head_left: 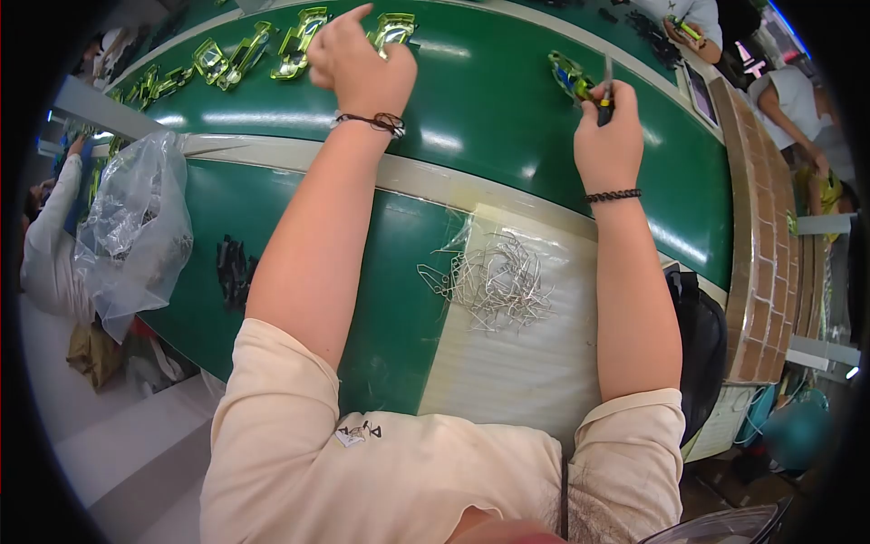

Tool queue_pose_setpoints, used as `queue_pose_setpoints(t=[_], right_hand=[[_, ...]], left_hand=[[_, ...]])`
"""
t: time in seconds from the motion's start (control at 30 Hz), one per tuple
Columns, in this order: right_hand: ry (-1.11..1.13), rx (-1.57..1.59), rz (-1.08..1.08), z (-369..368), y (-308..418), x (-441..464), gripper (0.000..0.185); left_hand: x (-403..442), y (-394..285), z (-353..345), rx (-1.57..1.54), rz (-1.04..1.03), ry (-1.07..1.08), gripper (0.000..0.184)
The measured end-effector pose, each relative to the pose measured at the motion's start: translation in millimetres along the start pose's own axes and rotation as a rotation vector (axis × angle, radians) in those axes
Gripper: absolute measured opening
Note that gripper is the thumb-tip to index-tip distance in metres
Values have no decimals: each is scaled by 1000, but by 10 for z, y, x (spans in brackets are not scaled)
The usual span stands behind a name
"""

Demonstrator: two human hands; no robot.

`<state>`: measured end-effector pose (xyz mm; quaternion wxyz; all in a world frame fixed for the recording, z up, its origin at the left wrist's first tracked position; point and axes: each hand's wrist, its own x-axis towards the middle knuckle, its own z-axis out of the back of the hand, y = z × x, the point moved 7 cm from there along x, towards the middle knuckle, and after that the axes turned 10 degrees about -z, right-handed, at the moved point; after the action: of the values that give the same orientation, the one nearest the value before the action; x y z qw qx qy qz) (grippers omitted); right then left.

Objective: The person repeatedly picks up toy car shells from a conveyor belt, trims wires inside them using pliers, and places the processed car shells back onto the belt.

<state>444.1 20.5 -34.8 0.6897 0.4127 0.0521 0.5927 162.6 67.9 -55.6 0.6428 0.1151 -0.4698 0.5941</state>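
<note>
My left hand (362, 65) is over the green belt at the top, its index finger stretched out. A green plastic part (395, 33) lies just behind it and another (299, 45) to its left. My right hand (610, 122) is wrapped round a tool (605, 107) with a yellow and black handle and a metal tip pointing up. Touching or close to its fingers is a green and blue part (570, 75). Between my forearms, a pile of thin bent metal wires (507, 283) rests on a pale sheet (507, 376).
More green parts (210, 63) line the belt at the left. Black pieces (236, 272) and a clear plastic bag (136, 227) are on the left side. A brick-patterned box (761, 245) stands at the right. Other people (698, 23) are at the edges.
</note>
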Motion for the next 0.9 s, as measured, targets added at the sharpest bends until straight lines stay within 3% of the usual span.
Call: queue_pose_setpoints(t=[0.03,0.1,0.17,0.23,0.27,0.37,0.4,0.5,0.53,0.6,0.7,0.9], right_hand=[[1,196,13,13,36,-6,21],[7,588,39,24,118,-30,20],[154,745,69,-11,231,-86,22],[318,825,111,-62,318,-121,23],[375,729,98,-104,333,-123,22],[121,233,197,-44,343,-160,22],[-54,191,338,64,487,-172,22],[347,193,96,16,616,-233,22],[480,128,349,16,814,-332,21],[850,-67,436,-48,909,-671,22],[886,-280,555,-27,1059,-1032,19],[920,-398,444,-143,1031,-1132,15]], left_hand=[[34,-83,53,-79,-83,-71,47],[-111,-78,-297,-854,433,254,46],[-406,-460,-528,-1616,958,593,47],[-585,-752,-514,-2168,978,1049,56],[-674,-699,-529,-2211,1026,1006,54],[-674,-688,-545,-2201,1274,1063,51],[-628,-673,-498,-2199,1254,1063,47],[-527,-577,-576,-2018,1165,640,45],[-506,-529,-599,-1949,1116,542,44],[-558,-532,-634,-1849,1099,679,47],[-569,-571,-567,-1756,1060,734,49],[-507,-508,-605,-1789,1032,591,48]])
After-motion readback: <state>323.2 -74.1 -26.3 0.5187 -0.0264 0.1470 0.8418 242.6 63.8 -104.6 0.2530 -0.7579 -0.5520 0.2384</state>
